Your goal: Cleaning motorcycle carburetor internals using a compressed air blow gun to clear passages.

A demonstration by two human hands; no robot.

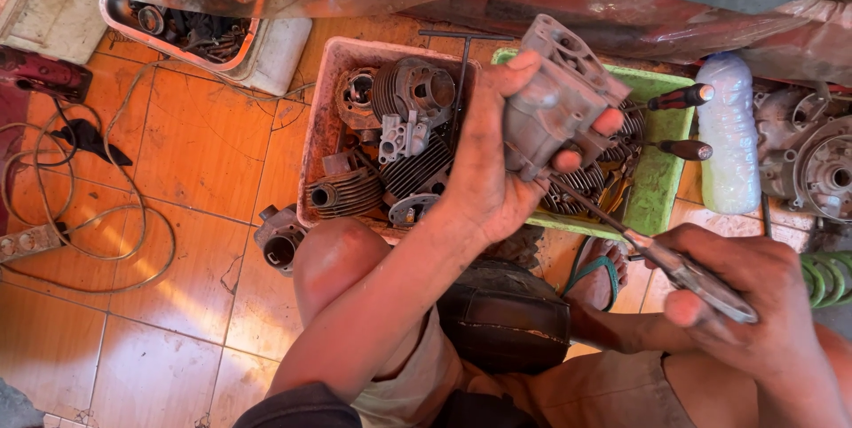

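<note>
- Grey metal engine casting (pixel 561 99): it sits up in the middle of the view, above the crates, clamped in the left hand (pixel 493 170), with the thumb on its far side and the fingers wrapped round its right face.
- Far left: a coil of pale cable (pixel 80 224) and a power strip (pixel 31 241) lie on the orange tiled floor (pixel 177 304).
- Left of centre: a pink crate (pixel 319 126) holds finned cylinders (pixel 413 91) and other grey engine parts; a loose cylinder (pixel 280 237) lies on the floor beside the knee.
- Centre right: a green tray (pixel 657 188) carries more parts and two dark-handled screwdrivers (pixel 683 98).
- Right: the right hand (pixel 754 295) is closed round the handle of a thin tool (pixel 621 228), whose tip reaches the casting's underside.
- Step, as I judge it: probing or picking at something on the casting; the next move calls for a steady grip and fine pressure at the tip.
- Far right: a clear plastic bottle (pixel 729 135).
</note>
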